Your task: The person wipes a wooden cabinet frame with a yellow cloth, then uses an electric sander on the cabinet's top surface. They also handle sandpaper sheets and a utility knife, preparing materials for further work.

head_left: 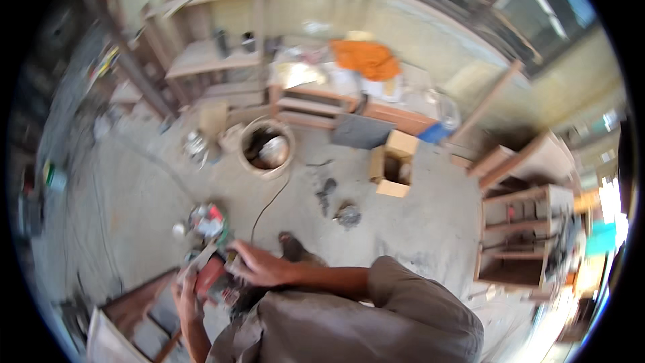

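Observation:
In front of my body, at the lower left, a red and dark hand-held object (210,275), perhaps a power tool, is blurred by motion. My left hand (187,294) is closed around its left side. A pale flat strip (201,257) lies along its far edge, close to my left fingers. My right hand (259,266) reaches in from the right, its fingers curled at the object's far right side. What those fingers pinch is too small and blurred to name. My forearm partly covers the near side.
A wooden frame (111,336) stands close at my lower left. Beyond my hands are a cluttered tub (224,228), a round bin (287,154), an open cardboard box (393,187) and a dark cord (269,203) on the floor. Wooden shelving (514,227) stands at right.

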The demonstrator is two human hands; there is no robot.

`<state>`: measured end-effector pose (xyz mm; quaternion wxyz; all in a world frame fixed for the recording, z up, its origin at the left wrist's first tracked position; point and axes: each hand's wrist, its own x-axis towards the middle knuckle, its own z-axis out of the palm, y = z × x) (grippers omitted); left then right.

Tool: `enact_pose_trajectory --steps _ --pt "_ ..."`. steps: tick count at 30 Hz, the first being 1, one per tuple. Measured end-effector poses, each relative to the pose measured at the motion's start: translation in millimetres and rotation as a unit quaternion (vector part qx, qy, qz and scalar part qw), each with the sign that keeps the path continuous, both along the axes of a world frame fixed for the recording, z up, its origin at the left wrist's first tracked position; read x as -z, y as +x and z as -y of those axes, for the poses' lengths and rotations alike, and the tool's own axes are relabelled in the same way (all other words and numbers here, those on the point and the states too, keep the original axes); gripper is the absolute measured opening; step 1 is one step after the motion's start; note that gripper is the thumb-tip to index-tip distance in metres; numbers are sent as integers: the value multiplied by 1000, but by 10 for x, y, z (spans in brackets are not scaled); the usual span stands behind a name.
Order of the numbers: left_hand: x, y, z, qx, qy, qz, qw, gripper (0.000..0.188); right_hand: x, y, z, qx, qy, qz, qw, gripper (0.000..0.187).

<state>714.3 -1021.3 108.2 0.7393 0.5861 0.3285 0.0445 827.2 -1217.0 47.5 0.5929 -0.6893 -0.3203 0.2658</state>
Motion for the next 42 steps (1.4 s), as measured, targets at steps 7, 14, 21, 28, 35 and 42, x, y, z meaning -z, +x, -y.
enact_pose_trajectory --steps 7,14,21,28,35,42 --pt "133 139 -114 65 15 -24 997 40 -77 103 46 -23 -28 -16 999 46" --pt "128 -66 -18 70 -2 -21 997 48 -91 138 104 -78 -26 3 997 44" --pt "15 1 13 102 17 6 995 53 -226 230 161 -90 -24 10 996 42" --pt "-195 -81 94 174 53 52 982 43 -437 204 203 -104 -21 8 994 40" --pt "-332 -30 219 197 116 60 972 61 -577 176 312 -99 50 -93 989 40" --pt "-108 -140 249 153 24 69 986 62 -857 178 427 -104 -43 -173 978 48"
